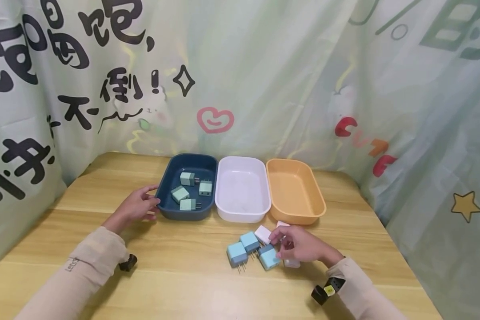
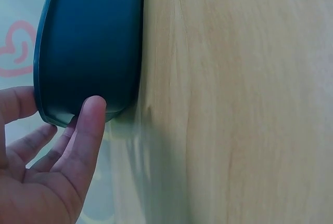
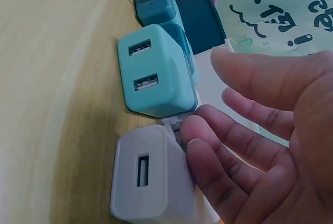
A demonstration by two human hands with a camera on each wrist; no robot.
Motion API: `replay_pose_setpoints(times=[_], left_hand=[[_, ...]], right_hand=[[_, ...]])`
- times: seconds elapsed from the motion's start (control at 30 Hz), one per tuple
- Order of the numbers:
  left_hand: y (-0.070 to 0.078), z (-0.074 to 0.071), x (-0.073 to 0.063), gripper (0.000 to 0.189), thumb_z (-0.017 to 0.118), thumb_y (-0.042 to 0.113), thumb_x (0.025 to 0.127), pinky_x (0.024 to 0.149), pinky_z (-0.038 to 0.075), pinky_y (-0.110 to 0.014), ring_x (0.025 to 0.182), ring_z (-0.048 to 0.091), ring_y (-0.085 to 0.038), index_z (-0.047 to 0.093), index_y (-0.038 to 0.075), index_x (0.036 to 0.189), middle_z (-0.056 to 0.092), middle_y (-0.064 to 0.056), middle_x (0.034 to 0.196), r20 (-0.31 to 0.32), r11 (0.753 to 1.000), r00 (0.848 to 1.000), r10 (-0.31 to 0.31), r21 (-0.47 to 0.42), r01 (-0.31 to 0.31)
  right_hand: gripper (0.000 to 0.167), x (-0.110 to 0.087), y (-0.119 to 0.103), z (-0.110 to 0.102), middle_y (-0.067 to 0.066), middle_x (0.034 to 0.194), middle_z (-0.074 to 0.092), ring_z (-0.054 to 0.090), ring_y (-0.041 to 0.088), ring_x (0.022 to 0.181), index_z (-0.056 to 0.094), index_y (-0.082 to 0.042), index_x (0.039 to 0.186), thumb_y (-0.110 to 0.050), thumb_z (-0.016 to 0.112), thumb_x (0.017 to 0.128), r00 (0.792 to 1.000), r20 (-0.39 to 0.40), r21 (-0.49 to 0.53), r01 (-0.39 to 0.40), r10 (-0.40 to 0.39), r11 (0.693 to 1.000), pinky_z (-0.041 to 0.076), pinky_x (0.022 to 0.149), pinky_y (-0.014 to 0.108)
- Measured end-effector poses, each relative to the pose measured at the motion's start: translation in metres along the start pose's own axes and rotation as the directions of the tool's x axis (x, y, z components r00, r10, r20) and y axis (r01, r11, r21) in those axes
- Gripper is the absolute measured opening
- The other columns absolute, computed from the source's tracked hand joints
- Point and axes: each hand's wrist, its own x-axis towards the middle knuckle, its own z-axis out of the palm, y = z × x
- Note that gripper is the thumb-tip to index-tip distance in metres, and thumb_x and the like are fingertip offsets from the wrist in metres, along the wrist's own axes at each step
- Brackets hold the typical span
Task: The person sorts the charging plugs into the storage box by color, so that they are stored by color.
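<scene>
My left hand (image 1: 138,205) rests its fingers against the left side of a navy blue bin (image 1: 186,215); in the left wrist view the fingertips meet the bin's wall (image 2: 88,42). Inside that bin lie several pale green USB charger plugs (image 1: 187,179). My right hand (image 1: 306,245) hovers among loose chargers, thumb and fingers apart with nothing between them. Near its fingertips, the right wrist view shows a white charger (image 3: 140,177) with one USB port and a light blue charger (image 3: 151,73) with two. Two further blue chargers (image 1: 237,254) lie to the left, prongs showing.
A white bin (image 1: 243,216) and an orange bin (image 1: 298,218) stand in a row right of the navy one. Another white charger (image 1: 262,234) lies in front of them, and others are partly hidden by my right hand. A printed curtain (image 1: 256,89) hangs behind the wooden table (image 1: 176,275).
</scene>
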Motion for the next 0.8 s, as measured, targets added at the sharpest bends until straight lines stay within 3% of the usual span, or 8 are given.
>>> replay_pose_setpoints(times=[0.3, 0.5, 0.8], left_hand=[[0.0037, 0.0005, -0.0020, 0.060, 0.049, 0.008, 0.100, 0.074, 0.057, -0.036, 0.092, 0.062, -0.029, 0.021, 0.004, 0.153, 0.047, -0.031, 0.130, -0.001, 1.000, 1.000, -0.002, 0.001, 0.002], [0.0054, 0.0012, 0.0001, 0.060, 0.049, 0.008, 0.100, 0.073, 0.057, -0.036, 0.092, 0.063, -0.029, 0.021, 0.003, 0.153, 0.046, -0.032, 0.131, 0.000, 1.000, 1.000, 0.015, 0.000, -0.015], [0.0011, 0.0006, 0.0011, 0.060, 0.049, 0.007, 0.100, 0.074, 0.057, -0.036, 0.091, 0.062, -0.029, 0.022, 0.005, 0.153, 0.046, -0.031, 0.132, 0.000, 1.000, 1.000, -0.006, -0.009, 0.006]], right_hand=[[0.046, -0.0026, -0.0035, -0.0001, 0.005, 0.087, 0.062, 0.061, 0.014, 0.074, 0.061, -0.003, 0.112, -0.003, 0.083, 0.071, 0.997, 0.046, -0.066, -0.053, 0.057, 0.996, 0.054, 0.066, 0.028], [0.055, 0.0003, -0.0039, 0.0010, 0.002, 0.087, 0.061, 0.060, 0.010, 0.071, 0.062, -0.002, 0.117, -0.003, 0.086, 0.068, 0.997, 0.044, -0.131, -0.049, 0.055, 0.990, 0.054, 0.062, 0.026], [0.048, 0.0044, -0.0076, 0.0054, -0.005, 0.087, 0.061, 0.059, 0.007, 0.073, 0.063, -0.003, 0.111, -0.007, 0.086, 0.069, 0.998, 0.044, -0.239, -0.041, 0.052, 0.970, 0.050, 0.065, 0.024]])
